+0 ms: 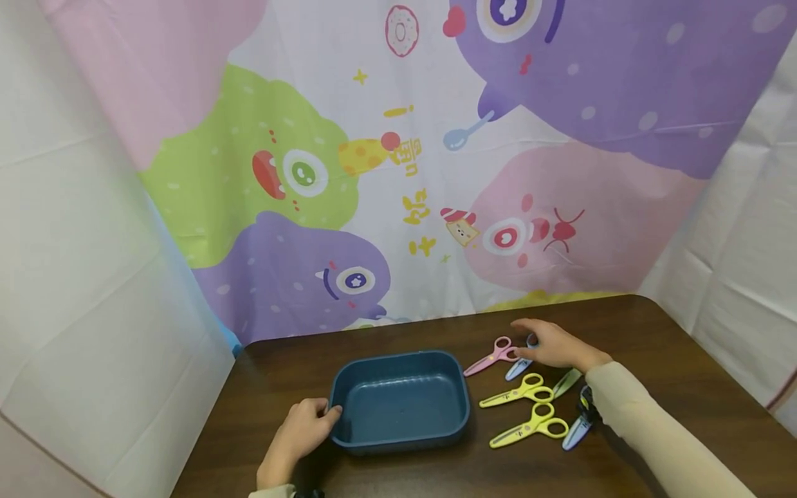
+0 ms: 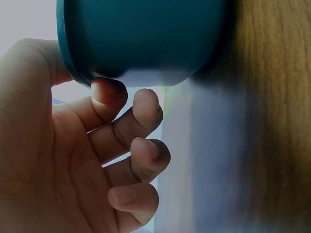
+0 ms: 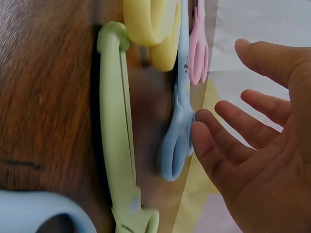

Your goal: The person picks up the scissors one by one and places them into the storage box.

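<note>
A dark teal plastic container (image 1: 398,446) stands on the table. My left hand (image 1: 301,430) pinches its left rim between thumb and index finger, the other fingers loosely bent in the left wrist view. At the right, my right hand (image 1: 555,346) hovers with spread fingers over blue scissors (image 1: 518,369), holding nothing. In the right wrist view its fingertips are close to the blue handle; I cannot tell whether they touch. Pink scissors (image 1: 481,364) lie just left of that hand. Nearer me are two yellow scissors (image 1: 519,434), and green scissors (image 1: 565,382) partly hidden by the right arm.
Another pair of blue scissors (image 1: 577,433) lies near the right forearm, partly covered by a black wrist device (image 1: 587,407). The dark wooden table (image 1: 274,373) ends at a cartoon-printed cloth (image 1: 429,277) at the back. White cloths hang at both sides.
</note>
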`<action>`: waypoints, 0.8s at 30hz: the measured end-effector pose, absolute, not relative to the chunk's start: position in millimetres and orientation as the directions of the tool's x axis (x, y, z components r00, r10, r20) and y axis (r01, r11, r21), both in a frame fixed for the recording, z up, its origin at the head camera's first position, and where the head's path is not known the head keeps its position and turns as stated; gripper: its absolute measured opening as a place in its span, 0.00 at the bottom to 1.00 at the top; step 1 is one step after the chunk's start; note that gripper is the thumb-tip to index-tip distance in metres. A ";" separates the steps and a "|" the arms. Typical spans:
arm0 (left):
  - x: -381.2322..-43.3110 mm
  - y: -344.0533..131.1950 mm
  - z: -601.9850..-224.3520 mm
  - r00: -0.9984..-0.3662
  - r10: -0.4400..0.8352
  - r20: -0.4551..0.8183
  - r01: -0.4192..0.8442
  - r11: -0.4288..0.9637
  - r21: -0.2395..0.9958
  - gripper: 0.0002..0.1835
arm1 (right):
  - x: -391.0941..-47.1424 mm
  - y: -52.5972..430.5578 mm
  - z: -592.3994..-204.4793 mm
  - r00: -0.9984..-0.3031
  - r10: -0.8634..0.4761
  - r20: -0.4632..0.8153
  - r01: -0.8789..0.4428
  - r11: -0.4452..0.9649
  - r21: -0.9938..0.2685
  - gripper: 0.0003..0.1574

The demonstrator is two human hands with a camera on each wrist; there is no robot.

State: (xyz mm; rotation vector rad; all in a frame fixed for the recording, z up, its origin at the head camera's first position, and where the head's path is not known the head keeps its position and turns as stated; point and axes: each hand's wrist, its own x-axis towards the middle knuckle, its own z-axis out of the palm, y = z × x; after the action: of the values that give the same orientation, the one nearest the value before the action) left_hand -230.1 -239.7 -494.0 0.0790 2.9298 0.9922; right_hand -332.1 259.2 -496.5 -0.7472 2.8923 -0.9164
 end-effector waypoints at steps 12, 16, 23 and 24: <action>-232.0 -239.1 -498.8 -0.998 0.066 -0.016 0.044 0.801 0.597 0.21 | -340.3 253.6 -503.4 -0.879 -0.466 0.095 -0.426 0.683 -0.593 0.31; -232.1 -238.9 -500.9 -0.998 0.060 -0.014 0.040 0.808 0.587 0.20 | -343.5 252.5 -506.8 -0.870 -0.482 0.103 -0.445 0.680 -0.583 0.26; -231.2 -241.1 -498.8 -0.999 0.052 0.010 0.048 0.811 0.583 0.22 | -347.0 247.4 -510.2 -0.850 -0.504 0.151 -0.494 0.665 -0.561 0.17; -230.9 -241.6 -498.6 -0.999 0.052 0.009 0.047 0.809 0.585 0.22 | -347.6 246.4 -510.9 -0.846 -0.511 0.154 -0.502 0.663 -0.555 0.15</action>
State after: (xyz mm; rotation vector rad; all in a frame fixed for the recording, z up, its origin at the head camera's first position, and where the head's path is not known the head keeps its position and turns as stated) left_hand -230.9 -241.6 -498.6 0.0816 2.9812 0.9642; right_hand -347.6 246.4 -510.9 -0.8679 2.8512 -0.9451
